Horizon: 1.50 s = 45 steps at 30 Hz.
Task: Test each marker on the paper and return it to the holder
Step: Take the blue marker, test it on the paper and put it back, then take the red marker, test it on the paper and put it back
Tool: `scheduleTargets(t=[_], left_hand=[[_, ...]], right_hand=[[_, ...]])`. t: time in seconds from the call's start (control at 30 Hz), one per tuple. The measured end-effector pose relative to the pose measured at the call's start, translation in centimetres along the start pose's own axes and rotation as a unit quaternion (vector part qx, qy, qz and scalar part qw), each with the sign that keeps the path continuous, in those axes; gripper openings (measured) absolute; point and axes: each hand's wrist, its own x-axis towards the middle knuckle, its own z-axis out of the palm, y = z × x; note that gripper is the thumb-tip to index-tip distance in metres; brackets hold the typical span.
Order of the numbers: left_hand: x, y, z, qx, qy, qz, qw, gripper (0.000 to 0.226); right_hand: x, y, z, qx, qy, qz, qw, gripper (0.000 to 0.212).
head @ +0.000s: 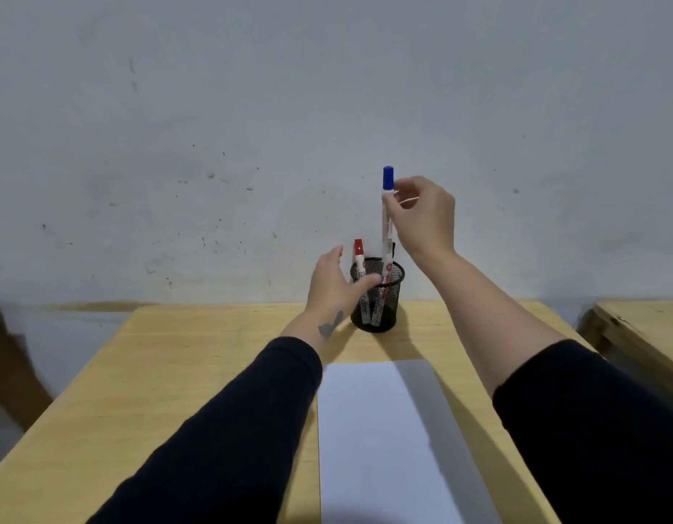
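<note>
Above holder (377, 296) | right fingers (391, 202) pinch blue marker (387, 221) | left fingers (369, 280) spread, touching holder

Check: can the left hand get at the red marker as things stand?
Probably yes. The left hand sits at the holder, beside the red marker, whose cap stands clear above the rim. The right hand holds the blue marker.

pale scuffed wall (252, 107) behind light wooden table (199, 357); second wooden table (641, 327) at right.
</note>
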Motion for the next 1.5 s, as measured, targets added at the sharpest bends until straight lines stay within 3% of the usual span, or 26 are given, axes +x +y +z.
scheduleTargets(t=[0.1, 0.23, 0.3, 0.5, 0.63, 0.83, 0.93, 1.07, 1.23, 1.43, 1.5], left_hand=[[-0.1, -1.4, 2.2, 0.012, -0.014, 0.005, 1.000, 0.092], [0.6, -2.6, 3.7, -0.021, 0.003, 0.018, 1.000, 0.062], [0.6, -3.1, 4.1, -0.049, -0.001, 0.016, 0.999, 0.062], [0.5, -3.4, 4.4, -0.098, 0.005, 0.017, 0.995, 0.065], [0.5, -3.8, 4.6, -0.085, 0.009, 0.016, 0.996, 0.073], [0.5, -3.8, 4.6, -0.107, 0.011, 0.014, 0.994, 0.064], [0.6, -3.9, 4.7, -0.114, 0.014, 0.007, 0.993, 0.058], [0.3, -3.7, 4.6, -0.105, 0.019, 0.011, 0.994, 0.060], [0.5, -3.4, 4.7, -0.074, 0.009, 0.017, 0.997, 0.067], [1.0, -2.8, 3.4, -0.020, -0.005, 0.007, 1.000, 0.078], [0.7, -1.2, 2.2, -0.057, 0.022, 0.013, 0.998, 0.064]], right_hand=[[0.3, 1.2, 1.4, -0.002, -0.033, 0.059, 0.998, 0.021], [-0.5, 3.8, 3.3, -0.051, -0.091, 0.124, 0.987, 0.021], [-1.0, 4.5, 3.9, -0.082, -0.115, 0.140, 0.980, 0.016], [-2.0, 4.6, 4.6, -0.136, -0.124, 0.136, 0.973, 0.021], [-1.5, 4.2, 5.4, -0.127, -0.135, 0.109, 0.977, 0.012], [-1.8, 4.2, 7.1, -0.200, -0.157, 0.127, 0.959, 0.008], [-1.7, 4.2, 7.3, -0.227, -0.148, 0.131, 0.954, 0.019], [-1.8, 3.5, 6.7, -0.159, -0.141, 0.155, 0.965, 0.010], [-0.4, 0.5, 3.6, -0.058, -0.060, 0.112, 0.990, 0.026], [0.2, -3.3, -0.4, 0.016, -0.034, 0.052, 0.998, 0.021], [-0.3, -3.5, -1.4, 0.032, -0.038, 0.044, 0.998, 0.022]])
